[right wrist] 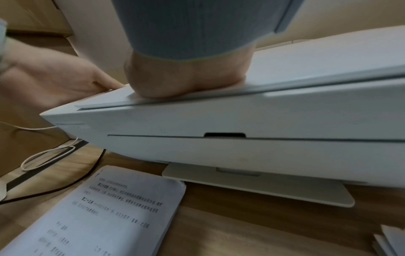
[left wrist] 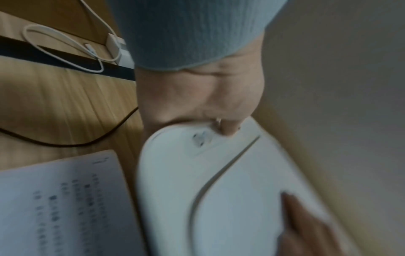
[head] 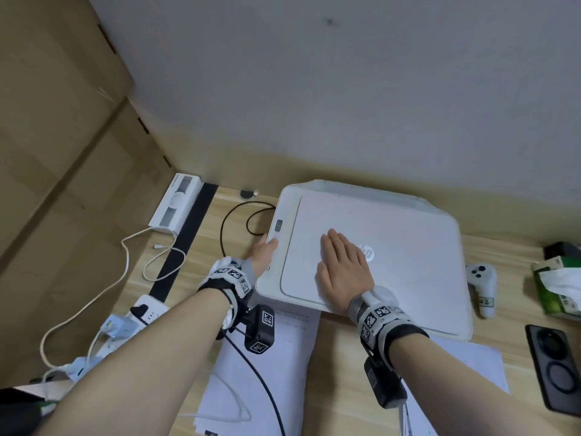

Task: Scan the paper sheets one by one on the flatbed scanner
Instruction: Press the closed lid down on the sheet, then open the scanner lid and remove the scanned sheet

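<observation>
The white flatbed scanner (head: 408, 278) sits on the wooden desk with its lid down. My right hand (head: 342, 269) lies flat on the lid, fingers straight, left of the logo; its heel (right wrist: 186, 81) presses near the lid's front edge. My left hand (head: 264, 251) reaches the control strip on the scanner's left side, and one fingertip (left wrist: 228, 129) touches the strip beside a button. A stack of printed sheets (head: 292, 350) lies in front of the scanner's left corner (right wrist: 122, 207). More sheets (head: 471, 363) lie at the front right.
A black phone (head: 553, 366), a white controller (head: 482, 284) and a green tissue pack (head: 559, 287) lie to the right. A power strip (head: 141, 313), white cables (head: 125, 262) and a black cable (head: 239, 221) lie to the left, by cardboard boxes (head: 47, 152).
</observation>
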A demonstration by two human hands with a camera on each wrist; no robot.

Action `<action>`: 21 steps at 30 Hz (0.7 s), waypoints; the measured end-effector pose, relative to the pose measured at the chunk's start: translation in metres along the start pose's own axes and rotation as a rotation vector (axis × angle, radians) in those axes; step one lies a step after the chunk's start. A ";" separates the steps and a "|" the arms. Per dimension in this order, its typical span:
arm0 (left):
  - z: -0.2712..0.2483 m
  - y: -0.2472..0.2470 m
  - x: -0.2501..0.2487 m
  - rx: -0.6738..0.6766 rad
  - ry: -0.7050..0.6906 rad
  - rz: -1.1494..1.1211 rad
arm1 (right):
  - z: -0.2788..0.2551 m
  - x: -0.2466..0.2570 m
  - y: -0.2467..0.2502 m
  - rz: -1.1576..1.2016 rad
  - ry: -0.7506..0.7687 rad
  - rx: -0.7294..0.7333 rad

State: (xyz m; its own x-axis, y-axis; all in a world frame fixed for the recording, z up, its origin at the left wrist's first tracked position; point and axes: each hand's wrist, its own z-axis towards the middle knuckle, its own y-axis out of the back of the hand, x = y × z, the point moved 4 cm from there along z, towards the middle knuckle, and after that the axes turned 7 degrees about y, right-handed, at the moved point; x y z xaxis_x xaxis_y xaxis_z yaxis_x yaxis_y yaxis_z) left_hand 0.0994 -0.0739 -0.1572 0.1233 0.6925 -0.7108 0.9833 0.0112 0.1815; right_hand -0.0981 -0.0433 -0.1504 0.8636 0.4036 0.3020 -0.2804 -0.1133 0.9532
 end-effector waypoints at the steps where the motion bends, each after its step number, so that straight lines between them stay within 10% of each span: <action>1: -0.001 0.002 -0.007 0.038 0.036 0.036 | 0.000 0.002 0.003 0.001 0.003 0.012; 7: -0.024 -0.012 -0.048 -0.122 -0.172 0.476 | -0.012 -0.003 0.022 -0.042 0.087 0.162; 14: -0.055 -0.072 -0.021 0.277 -0.392 1.270 | -0.073 -0.051 0.049 -0.113 -0.044 0.196; 21: -0.074 -0.089 0.006 0.165 -0.735 1.544 | -0.142 -0.057 0.042 -0.050 -0.238 0.134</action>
State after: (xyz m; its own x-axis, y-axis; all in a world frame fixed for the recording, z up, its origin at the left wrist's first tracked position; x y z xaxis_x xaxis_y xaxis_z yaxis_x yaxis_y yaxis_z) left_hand 0.0031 -0.0173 -0.1269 0.8808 -0.4616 -0.1051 -0.0999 -0.3983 0.9118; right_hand -0.2186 0.0582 -0.1294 0.9535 0.1893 0.2346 -0.1906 -0.2244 0.9557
